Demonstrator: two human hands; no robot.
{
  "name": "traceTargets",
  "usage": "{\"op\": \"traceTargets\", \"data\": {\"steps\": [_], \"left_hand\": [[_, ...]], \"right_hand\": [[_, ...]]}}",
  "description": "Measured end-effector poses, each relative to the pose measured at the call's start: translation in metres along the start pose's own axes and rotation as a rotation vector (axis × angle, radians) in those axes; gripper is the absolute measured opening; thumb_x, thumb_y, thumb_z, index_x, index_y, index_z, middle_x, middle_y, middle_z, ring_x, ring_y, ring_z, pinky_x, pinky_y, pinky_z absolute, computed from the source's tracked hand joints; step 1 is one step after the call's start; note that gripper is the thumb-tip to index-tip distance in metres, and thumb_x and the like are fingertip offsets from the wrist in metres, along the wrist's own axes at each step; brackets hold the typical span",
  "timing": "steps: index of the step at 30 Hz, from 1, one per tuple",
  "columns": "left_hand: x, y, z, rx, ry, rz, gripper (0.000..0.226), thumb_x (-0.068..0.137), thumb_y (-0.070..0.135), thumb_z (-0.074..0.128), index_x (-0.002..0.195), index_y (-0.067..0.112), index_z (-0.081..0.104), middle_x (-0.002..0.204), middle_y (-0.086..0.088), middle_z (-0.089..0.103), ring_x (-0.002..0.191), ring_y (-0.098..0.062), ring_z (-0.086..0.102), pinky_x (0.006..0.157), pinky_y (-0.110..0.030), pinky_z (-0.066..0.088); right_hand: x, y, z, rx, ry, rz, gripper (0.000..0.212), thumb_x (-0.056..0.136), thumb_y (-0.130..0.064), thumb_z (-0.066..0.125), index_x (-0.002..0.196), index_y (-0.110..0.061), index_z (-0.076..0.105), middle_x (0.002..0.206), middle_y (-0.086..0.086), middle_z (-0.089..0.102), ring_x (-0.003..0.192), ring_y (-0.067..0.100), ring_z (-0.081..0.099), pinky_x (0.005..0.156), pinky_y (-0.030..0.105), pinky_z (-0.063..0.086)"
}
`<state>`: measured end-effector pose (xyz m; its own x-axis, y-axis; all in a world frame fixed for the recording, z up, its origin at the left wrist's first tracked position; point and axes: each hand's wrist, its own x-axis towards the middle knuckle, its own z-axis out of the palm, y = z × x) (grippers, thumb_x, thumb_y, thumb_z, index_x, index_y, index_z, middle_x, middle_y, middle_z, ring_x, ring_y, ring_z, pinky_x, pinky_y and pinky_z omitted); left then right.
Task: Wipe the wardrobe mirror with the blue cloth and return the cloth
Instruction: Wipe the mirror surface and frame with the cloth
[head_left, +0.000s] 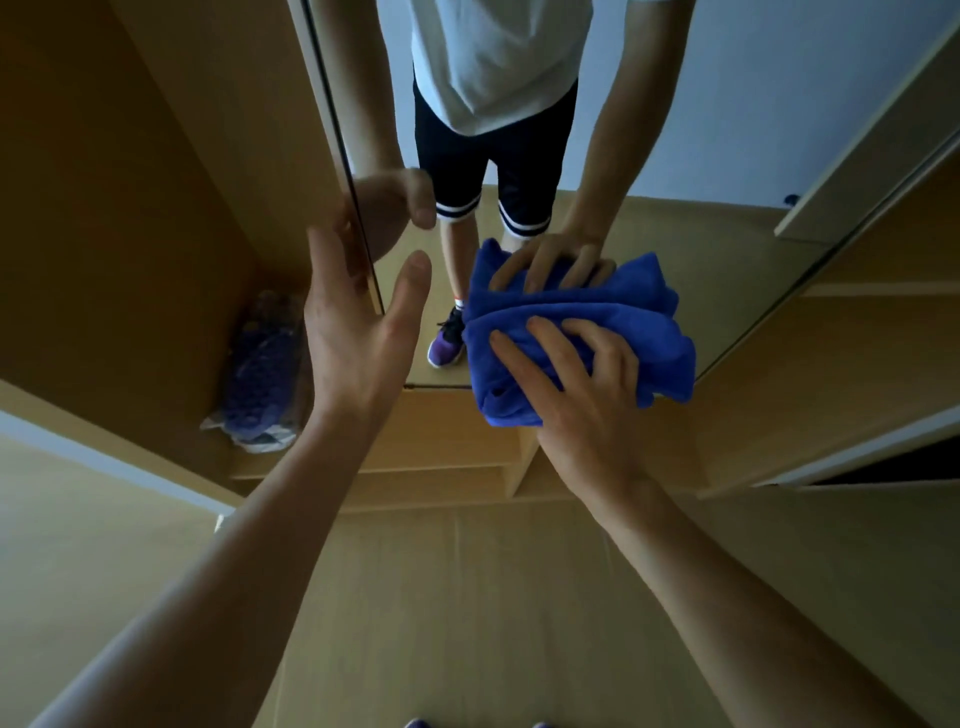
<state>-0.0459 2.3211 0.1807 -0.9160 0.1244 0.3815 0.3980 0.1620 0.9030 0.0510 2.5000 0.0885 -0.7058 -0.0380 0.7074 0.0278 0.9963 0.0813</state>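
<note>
Bunched bright-blue plush cloth (649, 353) is pressed against wardrobe mirror (675, 130) by spread right hand (587, 400) | left hand (353, 338) is held open, empty.

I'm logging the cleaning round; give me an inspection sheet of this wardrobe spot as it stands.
Surface: mirror upright, reflecting the person.
Job's things: blue cloth bunched, pressed against the mirror's lower part.
Clutter: clear bag of purple items low inside the wardrobe, left.
Hands: right hand presses the cloth with spread fingers; left hand open, empty, near the mirror's left edge.
Cables: nothing seen.
Surroundings: light wooden floor.
</note>
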Motion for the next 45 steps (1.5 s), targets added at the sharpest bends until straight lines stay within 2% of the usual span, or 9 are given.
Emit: {"op": "traceTargets", "data": {"steps": [3,6,11,21,28,33,37,41,45], "left_hand": [[-0.002,-0.007,0.001,-0.029,0.013,0.018,0.043,0.096,0.019,0.063,0.13,0.0,0.046,0.125,-0.011,0.066,0.119,-0.027,0.064,0.102,-0.055,0.05],[-0.004,-0.013,0.003,-0.037,0.022,0.016,0.045,0.096,0.013,0.062,0.134,-0.004,0.045,0.126,-0.013,0.066,0.12,-0.029,0.064,0.102,-0.055,0.05],[-0.015,-0.02,0.008,0.013,0.039,-0.021,0.051,0.095,0.014,0.063,0.14,0.004,0.042,0.125,-0.001,0.064,0.119,-0.015,0.063,0.103,-0.047,0.052],[-0.026,-0.034,0.014,0.015,-0.01,-0.06,0.065,0.091,0.014,0.063,0.148,0.01,0.032,0.142,-0.01,0.056,0.136,-0.023,0.054,0.112,-0.052,0.045],[-0.037,-0.024,0.007,0.135,-0.11,-0.154,0.076,0.094,0.018,0.069,0.154,0.023,0.024,0.155,0.004,0.042,0.145,-0.007,0.038,0.12,-0.043,0.036],[-0.029,0.007,-0.006,0.188,-0.156,-0.185,0.082,0.094,0.02,0.07,0.159,0.024,0.021,0.157,0.006,0.034,0.147,-0.008,0.031,0.12,-0.042,0.034],[-0.022,0.052,-0.016,0.19,-0.082,-0.142,0.081,0.092,0.022,0.071,0.157,0.027,0.022,0.144,0.008,0.035,0.131,0.001,0.03,0.104,-0.032,0.033],[-0.034,0.102,-0.022,0.176,-0.051,-0.076,0.073,0.084,0.033,0.066,0.148,0.031,0.031,0.132,0.008,0.037,0.128,-0.015,0.035,0.1,-0.036,0.036],[-0.028,0.148,-0.023,0.185,-0.169,0.063,0.061,0.09,0.031,0.069,0.144,0.025,0.042,0.131,0.011,0.039,0.121,0.0,0.037,0.1,-0.025,0.038]], "right_hand": [[-0.022,-0.003,0.015,-0.023,-0.032,-0.004,0.048,0.097,-0.009,0.063,0.14,-0.029,0.06,0.136,0.004,0.063,0.117,0.034,0.053,0.107,0.051,0.038],[-0.032,-0.005,0.027,-0.01,-0.038,0.003,0.043,0.103,-0.01,0.051,0.141,-0.029,0.058,0.136,0.005,0.062,0.119,0.034,0.052,0.109,0.051,0.037],[-0.056,-0.009,0.041,0.006,-0.15,0.005,0.05,0.094,-0.008,0.065,0.14,-0.026,0.059,0.136,0.006,0.062,0.115,0.037,0.056,0.105,0.053,0.04],[-0.069,-0.008,0.035,0.176,-0.343,0.081,0.063,0.079,0.005,0.064,0.137,-0.021,0.062,0.135,0.008,0.06,0.114,0.036,0.055,0.102,0.051,0.044],[-0.04,0.01,-0.004,0.417,-0.78,0.095,0.071,0.077,0.007,0.06,0.139,-0.026,0.056,0.131,-0.004,0.057,0.119,0.025,0.05,0.1,0.04,0.041],[-0.01,0.023,-0.058,0.359,-0.682,0.103,0.07,0.074,0.001,0.067,0.137,-0.027,0.057,0.131,-0.003,0.058,0.116,0.026,0.053,0.098,0.045,0.044],[0.038,0.029,-0.106,0.316,-0.582,0.04,0.077,0.067,0.003,0.072,0.137,-0.024,0.058,0.13,0.0,0.059,0.115,0.026,0.054,0.099,0.045,0.044],[0.088,0.032,-0.157,0.296,-0.448,0.009,0.072,0.07,-0.001,0.074,0.137,-0.021,0.058,0.132,0.002,0.058,0.118,0.027,0.053,0.101,0.045,0.044],[0.135,0.034,-0.207,0.226,-0.333,-0.016,0.07,0.067,-0.001,0.072,0.134,-0.015,0.058,0.132,0.004,0.058,0.12,0.028,0.053,0.103,0.042,0.041]]}}
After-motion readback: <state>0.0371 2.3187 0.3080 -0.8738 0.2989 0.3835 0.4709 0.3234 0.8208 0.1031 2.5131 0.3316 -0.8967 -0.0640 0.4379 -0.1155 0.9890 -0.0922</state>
